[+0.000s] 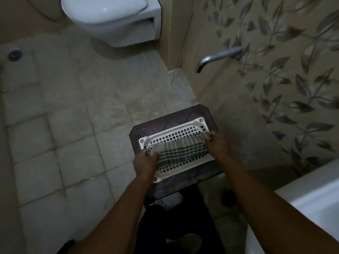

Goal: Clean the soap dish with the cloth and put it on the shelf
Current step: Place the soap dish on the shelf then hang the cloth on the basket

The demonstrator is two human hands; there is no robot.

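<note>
The cloth [181, 152] is being pinched taut along the long axis of the soap dish [173, 135], left hand [145, 160] at eight o'clock, right hand [217, 144] at two

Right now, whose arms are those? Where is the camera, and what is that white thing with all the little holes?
There is no machine here. The arms belong to a person, and the camera sits on their head, looking down, so you see what they see. It is a bathroom, with a toilet, a wall tap and a tiled floor. The white thing with holes is a soap dish, lying on a dark shelf. A checked cloth is stretched across it. The left hand pinches one end and the right hand pinches the other, probably to wipe the dish clean.
</note>
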